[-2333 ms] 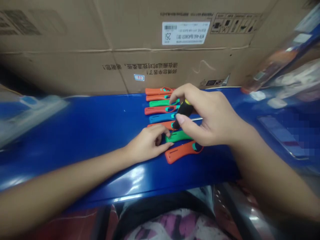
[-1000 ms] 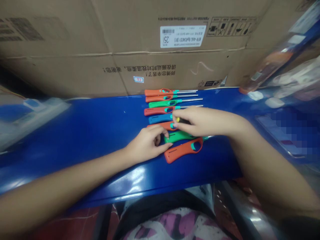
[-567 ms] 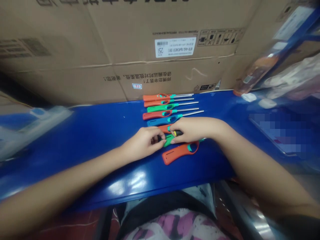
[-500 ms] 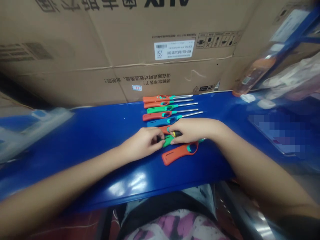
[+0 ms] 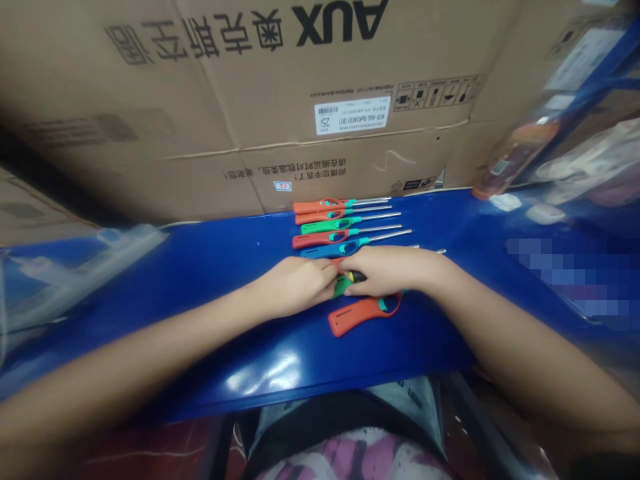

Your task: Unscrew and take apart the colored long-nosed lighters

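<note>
Several long-nosed lighters lie in a column on the blue table, metal tips to the right. The farthest is orange (image 5: 311, 207); a green one (image 5: 313, 227), a red one (image 5: 310, 240) and a blue one (image 5: 320, 252) lie nearer. My right hand (image 5: 380, 270) is closed round a black-and-yellow tool (image 5: 357, 276) over a nearer green lighter (image 5: 341, 286). Fingers of my left hand (image 5: 307, 283) are closed at that lighter's handle end, touching my right fingertips; what they pinch is hidden. Nearest to me rests an orange lighter (image 5: 357, 316).
A large cardboard box (image 5: 210, 120) stands along the back of the blue table (image 5: 210, 373). At the back right are an orange-capped bottle (image 5: 515, 160) and plastic bags (image 5: 595, 163). A clear plastic item (image 5: 90, 273) lies at the left.
The view has shifted slightly, showing more of the box. My left fingers have moved in against my right fingertips, covering more of the green lighter's handle.
</note>
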Demonstrator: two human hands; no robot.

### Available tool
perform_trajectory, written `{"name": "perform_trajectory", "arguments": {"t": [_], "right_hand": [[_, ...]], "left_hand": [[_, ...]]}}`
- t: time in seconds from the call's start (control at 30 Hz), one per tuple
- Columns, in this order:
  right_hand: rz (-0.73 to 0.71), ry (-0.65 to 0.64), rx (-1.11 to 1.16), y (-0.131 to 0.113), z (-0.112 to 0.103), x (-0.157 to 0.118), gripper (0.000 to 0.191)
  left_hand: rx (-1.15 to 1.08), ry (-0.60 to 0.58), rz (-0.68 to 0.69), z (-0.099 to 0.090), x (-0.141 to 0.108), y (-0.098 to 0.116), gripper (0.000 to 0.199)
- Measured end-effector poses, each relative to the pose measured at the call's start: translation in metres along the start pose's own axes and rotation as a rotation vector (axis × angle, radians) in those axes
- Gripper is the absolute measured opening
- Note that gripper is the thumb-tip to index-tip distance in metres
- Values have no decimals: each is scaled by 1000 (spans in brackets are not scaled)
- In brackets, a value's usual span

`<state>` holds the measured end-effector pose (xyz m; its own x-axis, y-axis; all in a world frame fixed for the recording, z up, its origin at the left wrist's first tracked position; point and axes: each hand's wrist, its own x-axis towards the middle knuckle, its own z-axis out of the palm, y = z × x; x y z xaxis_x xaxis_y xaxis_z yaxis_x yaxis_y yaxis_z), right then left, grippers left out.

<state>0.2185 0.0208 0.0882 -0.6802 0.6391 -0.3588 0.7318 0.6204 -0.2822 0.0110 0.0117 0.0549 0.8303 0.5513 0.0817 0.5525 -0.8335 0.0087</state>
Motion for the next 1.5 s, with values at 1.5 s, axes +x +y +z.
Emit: {"name": "perform_trajectory", "arguments": {"t": [1.5], "right_hand": [[-237, 971, 398, -7, -10, 10, 22]], "left_hand": [[-327, 13, -154, -8, -32, -57, 35]]}}
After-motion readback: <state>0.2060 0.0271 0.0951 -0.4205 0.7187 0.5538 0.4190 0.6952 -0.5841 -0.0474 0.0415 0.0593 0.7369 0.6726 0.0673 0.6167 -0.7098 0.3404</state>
